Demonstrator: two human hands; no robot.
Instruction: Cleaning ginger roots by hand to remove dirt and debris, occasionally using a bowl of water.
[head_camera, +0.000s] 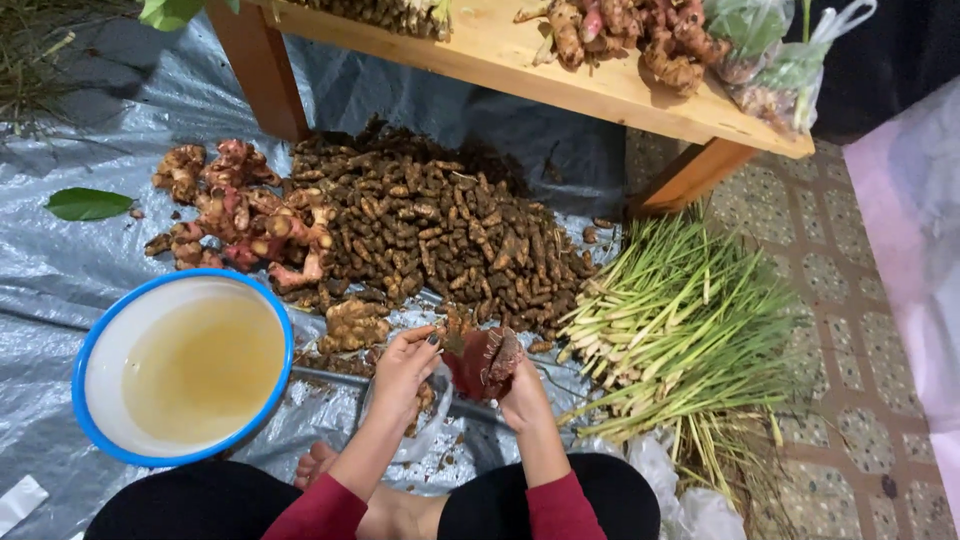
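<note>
Left hand (402, 368): fingers curled, pinching the edge of the red bag (482, 360); clear plastic (425, 425) hangs under it
Right hand (522, 395): grips the bag from below; fingers mostly hidden
Bag: held between both hands, above the tarp (60, 270); contents hard to make out
Cut off: table (600, 90); knees
Floor: root pile (440, 230); pink rhizomes (245, 215); bowl (85, 350) of water; lemongrass (690, 320); tiles (850, 330)

Blue-rimmed white basin (88, 345) with yellowish water; dark red bag (480, 360); brown turmeric roots (450, 230); pinkish galangal (240, 215); pale green lemongrass (680, 320); grey tarp (60, 260).
</note>
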